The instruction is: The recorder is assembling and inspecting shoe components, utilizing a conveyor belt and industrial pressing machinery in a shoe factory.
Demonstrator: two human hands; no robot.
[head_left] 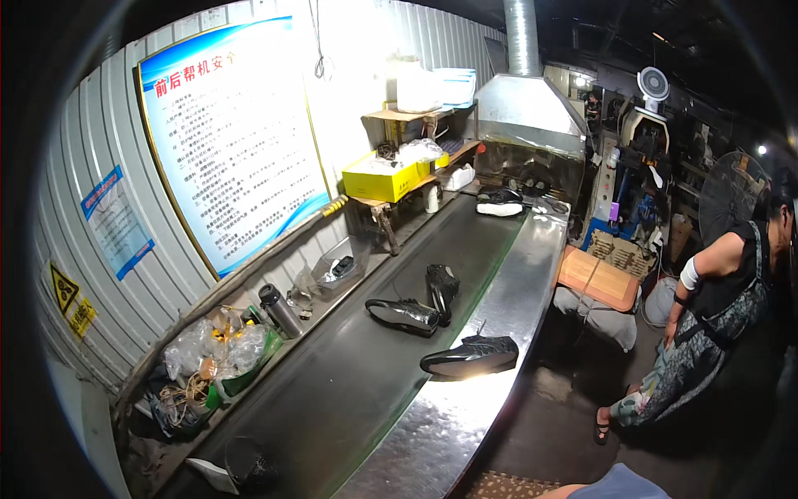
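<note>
Neither hand is in the frame, so I cannot tell how the fingers stand. The nearest shoe [470,357] lies at frame centre, across the belt [349,391] edge; it could probably slip off the bench [465,416].

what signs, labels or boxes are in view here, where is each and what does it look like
Large wall poster: on the corrugated wall left of the belt, tall rectangle, white with blue top band, red heading, yellow frame.
Small notice: left of the poster, pale sheet with blue edges.
Warning sign: low on the wall at far left, yellow with a black triangle.
Yellow box: on the shelf beyond the poster, rectangular, bright yellow, with clear bags on top.
</note>
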